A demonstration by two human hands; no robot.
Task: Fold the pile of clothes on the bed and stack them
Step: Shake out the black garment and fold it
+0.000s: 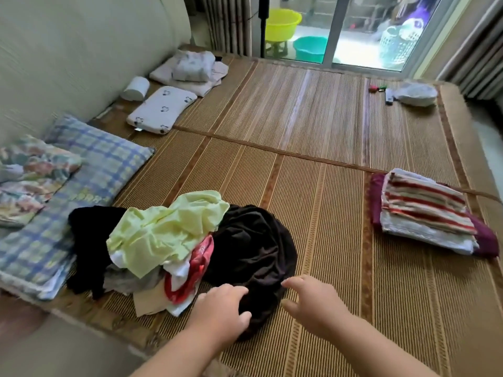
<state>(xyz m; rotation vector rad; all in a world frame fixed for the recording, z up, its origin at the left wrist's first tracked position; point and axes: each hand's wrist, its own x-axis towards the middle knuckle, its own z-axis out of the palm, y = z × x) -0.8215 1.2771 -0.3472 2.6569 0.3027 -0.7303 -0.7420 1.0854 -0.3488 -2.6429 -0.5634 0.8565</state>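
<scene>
My left hand point(221, 310) gripped the dark garment point(255, 248), right hand point(313, 297) spread beside it; pile point(163, 235) beyond them looked unfolded, small stack point(424, 213) done far right.

Head camera looks down and forward across the bed point(299, 137)

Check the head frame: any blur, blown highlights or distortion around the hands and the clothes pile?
Head view: left hand and right hand slightly soft at the outlines; dark garment underexposed, folds hardly readable; glass door partly blown out to white; wide-angle lens curves the far edge of the mat and the curtain.
</scene>
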